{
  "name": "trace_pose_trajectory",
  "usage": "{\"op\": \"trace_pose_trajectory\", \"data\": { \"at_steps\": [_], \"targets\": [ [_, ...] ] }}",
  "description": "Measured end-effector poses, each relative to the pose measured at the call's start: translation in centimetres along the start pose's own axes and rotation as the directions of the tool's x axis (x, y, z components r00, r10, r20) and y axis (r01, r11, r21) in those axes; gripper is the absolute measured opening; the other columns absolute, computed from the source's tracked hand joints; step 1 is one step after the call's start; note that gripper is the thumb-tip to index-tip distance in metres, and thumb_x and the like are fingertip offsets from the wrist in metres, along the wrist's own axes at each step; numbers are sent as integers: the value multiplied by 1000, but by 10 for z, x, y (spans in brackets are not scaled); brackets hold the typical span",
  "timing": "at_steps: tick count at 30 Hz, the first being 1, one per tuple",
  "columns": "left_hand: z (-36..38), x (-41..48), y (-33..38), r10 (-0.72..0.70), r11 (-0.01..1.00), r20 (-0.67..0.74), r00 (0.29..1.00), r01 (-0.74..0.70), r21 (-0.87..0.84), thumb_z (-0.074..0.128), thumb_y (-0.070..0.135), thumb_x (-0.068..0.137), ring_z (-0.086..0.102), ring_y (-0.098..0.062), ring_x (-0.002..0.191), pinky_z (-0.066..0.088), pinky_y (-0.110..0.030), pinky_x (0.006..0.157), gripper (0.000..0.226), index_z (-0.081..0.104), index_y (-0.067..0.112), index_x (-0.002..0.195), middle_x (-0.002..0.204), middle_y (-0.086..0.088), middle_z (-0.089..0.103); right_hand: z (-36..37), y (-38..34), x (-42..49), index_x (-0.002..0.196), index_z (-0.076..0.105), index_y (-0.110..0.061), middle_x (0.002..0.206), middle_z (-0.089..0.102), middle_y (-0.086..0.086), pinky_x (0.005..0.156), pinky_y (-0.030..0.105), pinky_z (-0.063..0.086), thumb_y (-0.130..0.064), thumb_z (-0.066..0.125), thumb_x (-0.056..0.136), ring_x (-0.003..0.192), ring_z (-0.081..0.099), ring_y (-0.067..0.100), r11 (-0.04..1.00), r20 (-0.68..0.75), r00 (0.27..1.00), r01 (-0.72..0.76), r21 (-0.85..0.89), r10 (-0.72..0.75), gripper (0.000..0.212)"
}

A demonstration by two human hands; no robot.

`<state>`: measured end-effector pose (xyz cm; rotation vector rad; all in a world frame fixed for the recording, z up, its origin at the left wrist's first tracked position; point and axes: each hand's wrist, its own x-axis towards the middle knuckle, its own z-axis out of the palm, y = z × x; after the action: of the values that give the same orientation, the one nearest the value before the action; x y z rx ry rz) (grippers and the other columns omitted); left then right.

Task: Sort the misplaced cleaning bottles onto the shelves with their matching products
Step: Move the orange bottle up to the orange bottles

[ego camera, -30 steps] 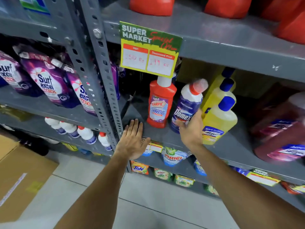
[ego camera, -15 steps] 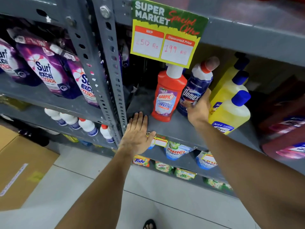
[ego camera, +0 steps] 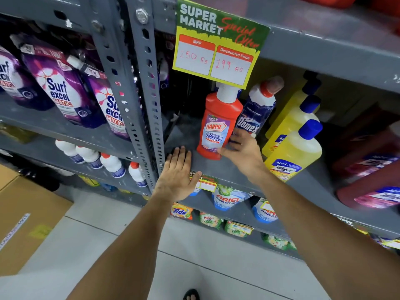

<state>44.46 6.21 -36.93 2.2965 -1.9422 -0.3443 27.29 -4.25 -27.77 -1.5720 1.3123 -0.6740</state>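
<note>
A red Harpic bottle (ego camera: 218, 124) with a white cap stands on the grey middle shelf (ego camera: 218, 167). Right beside it a dark blue Domex bottle (ego camera: 256, 113) with a red cap leans to the right. My right hand (ego camera: 242, 152) is low between the two, fingers apart. Its thumb lies across the Harpic's lower right corner and its fingertips are just under the Domex label; it grips neither. My left hand (ego camera: 177, 172) lies flat and open on the shelf's front edge, left of the Harpic.
Three yellow Lizol bottles (ego camera: 292, 150) with blue caps stand right of the Domex, red jugs (ego camera: 372, 174) further right. A price sign (ego camera: 218, 44) hangs above the Harpic. Purple Surf Excel pouches (ego camera: 58, 89) and small white bottles (ego camera: 112, 165) fill the left rack. A cardboard box (ego camera: 23, 215) sits on the floor.
My right hand has let go of the Domex bottle, which now stands beside the Harpic, and slid down and left toward the Harpic's base. The left hand stays put. The view has moved closer.
</note>
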Motion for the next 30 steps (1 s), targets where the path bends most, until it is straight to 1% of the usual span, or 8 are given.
{"op": "trace_pose_trajectory", "data": {
  "at_steps": [2,5,7,13,17,22,27,30],
  "targets": [
    [0,0,0,-2,1000,9,1000,1,5,21,56,99,-10,-27,153,-9,-42,124,79,1,6,156,166,-15,-7,-3,-16,2,142,47,-13,133,66,6,98,42,58,-11,89,75,117,67,19,991,59,993,100,91,-105,79],
    [1,2,0,-4,1000,5,1000,4,11,22,57,99,-8,-28,153,-8,-42,124,80,2,5,156,166,-16,-5,-4,-33,6,140,48,-12,132,66,6,97,44,58,-9,88,75,118,67,22,984,65,984,164,69,-168,76],
    [2,2,-1,-3,1000,12,1000,3,14,21,57,98,-8,-28,153,-8,-42,124,80,1,5,156,166,-16,-5,-3,-35,6,137,52,-10,132,67,9,100,47,57,-7,85,79,118,67,24,982,66,981,181,60,-185,66],
    [7,6,-3,-20,1000,33,999,19,17,18,60,97,-11,-27,153,-8,-42,123,82,-2,7,156,166,-14,-8,-16,-21,-2,129,58,-11,118,70,-2,98,39,58,-12,82,84,109,70,16,976,17,977,215,-19,-215,51],
    [8,7,-4,-22,999,32,999,21,26,16,61,96,-12,-26,153,-10,-41,122,82,-3,8,156,166,-13,-9,-36,-10,-16,132,57,-11,127,71,6,98,44,58,-15,81,84,114,70,22,975,6,976,217,-53,-217,54],
    [2,-2,0,-18,999,-12,1000,18,42,19,59,98,-9,-27,154,-5,-42,124,81,0,6,156,166,-14,-5,-54,3,-40,133,55,-7,126,71,7,96,38,58,-10,80,85,113,70,21,972,-14,972,234,-17,-234,53],
    [-5,-37,18,7,998,-43,999,-4,56,21,59,99,-11,-25,153,-4,-41,123,81,-2,6,156,166,-12,-7,-68,16,-64,125,59,-10,111,72,-4,89,28,59,-10,81,84,100,71,11,961,-13,963,269,-59,-271,47],
    [-23,-62,29,-27,999,-128,991,30,21,23,57,100,-11,-24,153,-6,-39,123,79,-3,8,157,167,-10,-7,-78,16,-82,122,59,-14,108,71,-8,87,26,59,-10,81,83,95,70,0,952,29,954,301,-57,-300,45]
  ]
}}
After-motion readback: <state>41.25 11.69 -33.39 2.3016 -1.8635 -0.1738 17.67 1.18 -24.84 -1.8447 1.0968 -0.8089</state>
